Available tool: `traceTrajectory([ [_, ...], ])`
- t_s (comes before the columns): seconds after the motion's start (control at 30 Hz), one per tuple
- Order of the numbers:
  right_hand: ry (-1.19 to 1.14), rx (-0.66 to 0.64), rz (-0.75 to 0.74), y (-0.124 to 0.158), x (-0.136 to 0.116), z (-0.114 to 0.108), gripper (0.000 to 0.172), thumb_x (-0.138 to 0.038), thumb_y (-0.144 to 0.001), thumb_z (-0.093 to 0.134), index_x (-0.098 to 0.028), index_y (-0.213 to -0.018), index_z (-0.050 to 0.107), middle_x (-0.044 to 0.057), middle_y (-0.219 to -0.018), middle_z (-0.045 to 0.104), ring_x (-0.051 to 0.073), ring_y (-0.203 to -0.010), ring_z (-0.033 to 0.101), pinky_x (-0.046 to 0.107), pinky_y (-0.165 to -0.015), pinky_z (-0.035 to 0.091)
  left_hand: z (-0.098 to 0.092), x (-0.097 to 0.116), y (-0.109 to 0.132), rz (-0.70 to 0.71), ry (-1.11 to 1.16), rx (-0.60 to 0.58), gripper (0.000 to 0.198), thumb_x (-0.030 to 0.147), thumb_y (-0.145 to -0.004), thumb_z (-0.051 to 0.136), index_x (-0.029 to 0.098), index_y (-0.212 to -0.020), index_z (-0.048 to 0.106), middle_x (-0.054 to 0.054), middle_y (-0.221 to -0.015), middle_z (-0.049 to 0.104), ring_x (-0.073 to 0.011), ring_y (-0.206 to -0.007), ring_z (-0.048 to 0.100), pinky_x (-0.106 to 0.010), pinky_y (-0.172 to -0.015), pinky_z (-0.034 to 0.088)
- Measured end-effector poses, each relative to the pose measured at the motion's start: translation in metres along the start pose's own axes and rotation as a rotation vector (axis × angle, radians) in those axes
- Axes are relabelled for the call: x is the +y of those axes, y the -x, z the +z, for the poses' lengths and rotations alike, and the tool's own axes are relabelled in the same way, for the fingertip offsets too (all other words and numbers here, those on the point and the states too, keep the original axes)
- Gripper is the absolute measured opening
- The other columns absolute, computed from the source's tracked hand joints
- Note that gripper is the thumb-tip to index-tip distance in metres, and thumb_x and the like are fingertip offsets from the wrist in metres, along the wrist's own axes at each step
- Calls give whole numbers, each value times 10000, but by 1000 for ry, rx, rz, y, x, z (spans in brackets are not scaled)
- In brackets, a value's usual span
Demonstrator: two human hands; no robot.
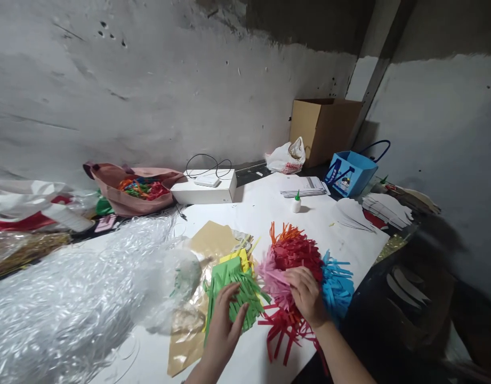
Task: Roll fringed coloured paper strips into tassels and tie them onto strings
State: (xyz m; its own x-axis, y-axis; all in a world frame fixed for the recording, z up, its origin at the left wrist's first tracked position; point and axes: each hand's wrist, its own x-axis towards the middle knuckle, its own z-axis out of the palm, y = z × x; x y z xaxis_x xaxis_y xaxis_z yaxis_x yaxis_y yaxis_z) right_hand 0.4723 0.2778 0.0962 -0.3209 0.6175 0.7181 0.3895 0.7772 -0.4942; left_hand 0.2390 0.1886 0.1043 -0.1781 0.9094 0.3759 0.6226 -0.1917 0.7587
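My left hand (pixel 226 322) is over the green fringed paper (pixel 237 290), thumb and fingers apart, with nothing held between them. My right hand (pixel 307 296) has its fingers bent and closed on pink fringed paper (pixel 275 277); the fingertips are partly hidden. Behind that hand lies a heap of red fringed paper (pixel 295 250) with orange strips (pixel 285 232) at its far edge. Blue fringed paper (pixel 337 280) sits to the right of it, and dark red strips (pixel 285 330) spread out nearer to me. Yellow fringed paper (pixel 243 258) shows just behind the green.
A large pile of clear plastic strands (pixel 81 288) covers the left side. Brown kraft paper (pixel 185 349) lies under the green paper. Farther back are a glue bottle (pixel 296 204), a white box (pixel 205 189), a pink bag (pixel 121 197), a blue bag (pixel 353 173) and a cardboard box (pixel 325 128).
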Motion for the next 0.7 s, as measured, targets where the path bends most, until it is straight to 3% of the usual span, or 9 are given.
traceTrajectory([
  [0.07,-13,-48,-128,-2,-26,-9,399,-6,-877,461,-242,-1183,563,49,-1071,694,202,-1062,622,451,-958,477,-7,26,-20,218,-32,14,526,293,-830,634,234,-1315,439,-154,-1310,525,-296,-1206,511,-482,-962,466],
  [0.13,-24,-86,-197,-4,-49,-20,413,-19,-883,472,-226,-1235,532,68,-1137,677,219,-1110,603,464,-971,473,-16,49,-35,395,-22,-85,557,235,-811,662,252,-1319,435,-129,-1264,574,-281,-1213,505,-518,-1054,371],
  [0.23,-144,-22,-180,-9,-72,-34,387,-37,-886,489,-238,-1215,527,60,-1118,686,212,-1065,631,440,-932,508,-32,65,-44,429,76,-257,378,177,-832,631,257,-1193,551,-74,-1072,672,-238,-1084,579,-512,-1100,297],
  [0.33,-348,83,106,-17,-83,-40,264,-82,-900,516,-262,-1087,566,27,-1006,709,185,-942,673,367,-837,553,-47,64,-36,186,299,-359,192,232,-859,602,216,-1046,644,-88,-1018,683,-242,-1017,599,-438,-992,425],
  [0.43,-498,95,464,-25,-80,-30,53,-238,-899,580,-229,-938,614,35,-899,709,191,-841,684,315,-747,569,-57,62,-17,-166,487,-429,240,347,-827,643,187,-998,695,-105,-963,704,-265,-941,623,-374,-839,507],
  [0.5,-580,29,618,-27,-73,-14,140,-343,-870,617,-206,-901,622,42,-854,705,198,-789,682,308,-707,572,-59,62,-3,-358,578,-444,303,415,-792,664,180,-975,718,-104,-905,717,-269,-870,637,-361,-779,519],
  [0.6,-560,-51,680,-24,-63,11,265,-403,-850,626,-191,-1009,617,72,-916,710,219,-841,683,343,-745,574,-55,59,16,-570,697,-340,349,478,-758,672,170,-912,726,-82,-826,715,-243,-775,634,-326,-705,509],
  [0.7,-292,-50,548,-11,-67,31,281,-348,-869,604,-204,-1110,619,109,-1096,673,253,-1032,631,426,-901,525,-48,42,33,-706,740,-125,333,475,-740,688,162,-852,708,-36,-721,679,-183,-675,599,-265,-630,465],
])
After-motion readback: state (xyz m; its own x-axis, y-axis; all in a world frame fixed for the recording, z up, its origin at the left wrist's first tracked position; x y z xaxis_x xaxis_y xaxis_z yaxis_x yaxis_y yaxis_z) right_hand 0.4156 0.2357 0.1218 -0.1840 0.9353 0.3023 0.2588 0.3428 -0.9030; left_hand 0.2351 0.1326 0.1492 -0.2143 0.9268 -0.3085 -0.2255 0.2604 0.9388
